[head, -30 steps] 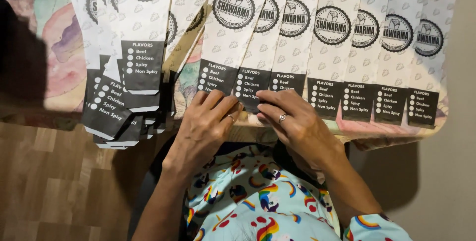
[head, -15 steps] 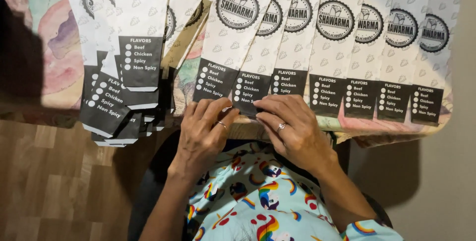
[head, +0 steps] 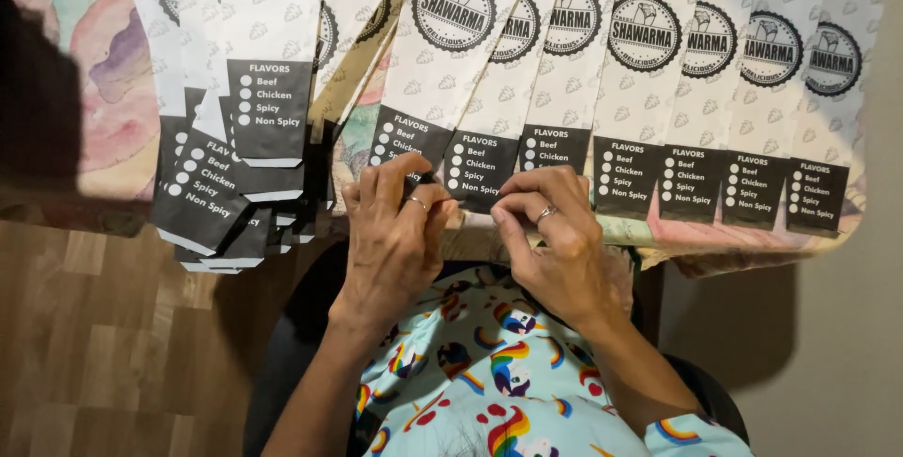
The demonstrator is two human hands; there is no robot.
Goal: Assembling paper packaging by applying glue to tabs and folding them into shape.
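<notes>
A table covered in a pastel patterned cloth (head: 103, 71) runs across the top of the view, its near edge overhanging a wood-look floor (head: 103, 344); below it the person's lap shows a light blue garment with rainbow shapes (head: 489, 372).

At the left, a loose stack of long white paper bags (head: 240, 128) with dark printed bottom panels hangs over the table edge, fanned and untidy. To its right, a tidier row of the same bags (head: 715, 90) lies side by side, each overlapping its neighbour, reaching almost to the table's right end.

The left hand (head: 395, 241), a ring on one finger, is curled with thumb and forefinger closed on the dark lower edge of the bag in work (head: 475, 161), which sits near the left end of the row, just above both hands. The right hand (head: 555, 250), also ringed, pinches the same bottom edge just beside the left, fingertips bent inward.

Judging from this, the step in hand is working that bag's bottom end, folding or creasing the dark panel, though the fingers hide the exact fold. The next move seems to call for pressing the crease flat and even along the edge, keeping the bag square with its neighbours so the row's overlap is not disturbed.
</notes>
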